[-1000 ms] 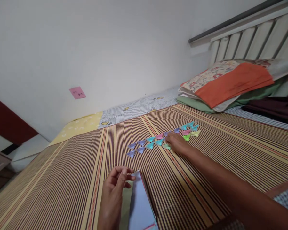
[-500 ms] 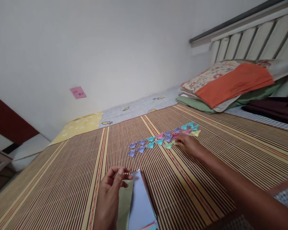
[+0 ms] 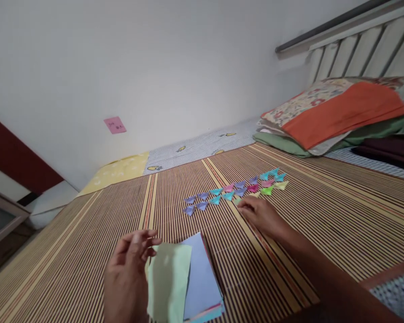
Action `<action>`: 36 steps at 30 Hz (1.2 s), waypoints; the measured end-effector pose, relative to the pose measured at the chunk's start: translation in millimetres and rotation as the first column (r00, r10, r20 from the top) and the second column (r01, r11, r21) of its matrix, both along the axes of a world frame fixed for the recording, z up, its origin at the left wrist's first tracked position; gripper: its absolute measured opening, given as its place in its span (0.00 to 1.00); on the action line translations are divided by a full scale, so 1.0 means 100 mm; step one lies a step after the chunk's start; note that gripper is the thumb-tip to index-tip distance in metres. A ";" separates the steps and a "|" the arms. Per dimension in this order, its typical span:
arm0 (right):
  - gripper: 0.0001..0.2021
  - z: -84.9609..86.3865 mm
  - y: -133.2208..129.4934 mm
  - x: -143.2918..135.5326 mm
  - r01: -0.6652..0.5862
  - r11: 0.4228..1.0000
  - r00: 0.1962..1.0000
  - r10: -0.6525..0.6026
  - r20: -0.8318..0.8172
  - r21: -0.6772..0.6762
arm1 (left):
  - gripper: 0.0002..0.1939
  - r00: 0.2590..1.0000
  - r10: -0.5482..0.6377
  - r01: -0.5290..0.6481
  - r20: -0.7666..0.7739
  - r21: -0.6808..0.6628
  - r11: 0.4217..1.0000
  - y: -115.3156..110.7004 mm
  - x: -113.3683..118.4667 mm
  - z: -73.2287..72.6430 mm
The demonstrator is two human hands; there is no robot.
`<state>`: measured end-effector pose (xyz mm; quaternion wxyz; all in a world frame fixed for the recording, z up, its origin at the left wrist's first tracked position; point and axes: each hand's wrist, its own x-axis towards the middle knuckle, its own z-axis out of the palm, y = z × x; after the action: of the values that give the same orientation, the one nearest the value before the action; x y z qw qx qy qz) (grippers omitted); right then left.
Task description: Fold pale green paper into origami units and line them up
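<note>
Left hand (image 3: 126,276) loosely open at the left edge of a pale green sheet (image 3: 170,280), which overlaps a blue-topped paper stack (image 3: 202,273) pointing away from the person. Farther out, the right hand (image 3: 261,215), the nearer one, bends its fingers at the row of folded papers (image 3: 228,196); whether it pinches one, I cannot tell. They slant across a striped mat (image 3: 97,251), toward folded bedding (image 3: 343,116) by the wall (image 3: 175,67).
</note>
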<state>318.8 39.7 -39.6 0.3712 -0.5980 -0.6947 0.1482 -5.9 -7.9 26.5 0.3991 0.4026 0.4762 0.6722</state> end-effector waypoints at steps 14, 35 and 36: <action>0.16 0.37 -0.14 -1.69 -0.375 0.907 0.926 0.359 -0.113 -0.193 | 0.11 0.953 0.179 -0.196 0.243 0.048 0.979 -0.03 -0.24 -0.02; 0.20 0.45 -0.25 -1.17 -0.312 0.950 0.300 0.090 -0.950 -0.008 | 0.28 0.969 -0.238 0.244 0.062 -0.152 0.958 0.03 -0.11 -0.23; 0.20 0.44 -0.24 -1.19 -0.309 0.951 0.269 0.085 -0.959 -0.003 | 0.26 0.951 -0.298 0.309 0.088 -0.176 0.935 0.04 -0.07 -0.24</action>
<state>200.2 15.3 4.5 0.6293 -0.3341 -0.3903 0.5831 -13.2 -3.5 2.6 0.5483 0.4114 0.4573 0.5666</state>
